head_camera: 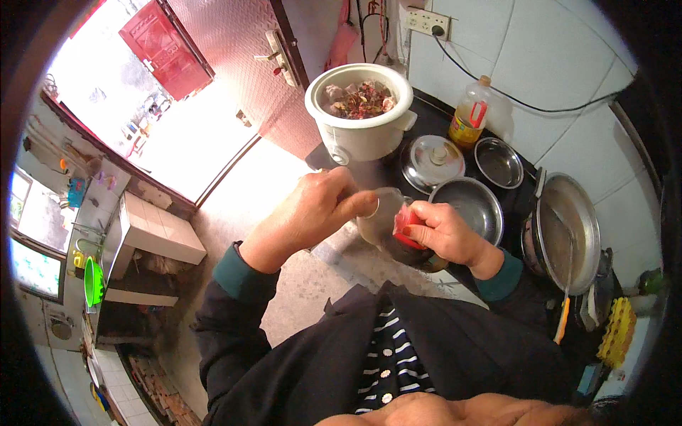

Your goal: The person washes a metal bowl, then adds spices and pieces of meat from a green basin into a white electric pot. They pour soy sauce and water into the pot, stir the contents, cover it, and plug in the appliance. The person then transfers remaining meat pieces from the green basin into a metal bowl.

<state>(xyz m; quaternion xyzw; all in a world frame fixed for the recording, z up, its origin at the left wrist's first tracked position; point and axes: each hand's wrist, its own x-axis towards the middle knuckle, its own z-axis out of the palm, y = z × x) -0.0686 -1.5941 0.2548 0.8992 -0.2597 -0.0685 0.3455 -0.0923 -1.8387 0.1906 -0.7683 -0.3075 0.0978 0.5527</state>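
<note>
My right hand (447, 234) grips a red plastic piece (409, 228) against a clear container (375, 226). Whether the red piece is its lid or its handle, I cannot tell. My left hand (314, 210) is beside the container, fingers curled under and thumb at its rim; what those fingers hold, if anything, is hidden. Beyond my hands stands a white electric slow cooker (357, 141), uncovered, with pale chunks and dried reddish spices (365, 101) heaped inside. A glass lid with a metal rim (432, 162) lies to its right.
Near my right hand are a steel bowl (474, 210), a smaller steel bowl (499, 162) and an oil bottle (470, 114). A large metal pan (567, 234) holds an orange-handled utensil (562, 319). A cord (511, 101) runs along the tiled wall. An open door (250, 64) is at left.
</note>
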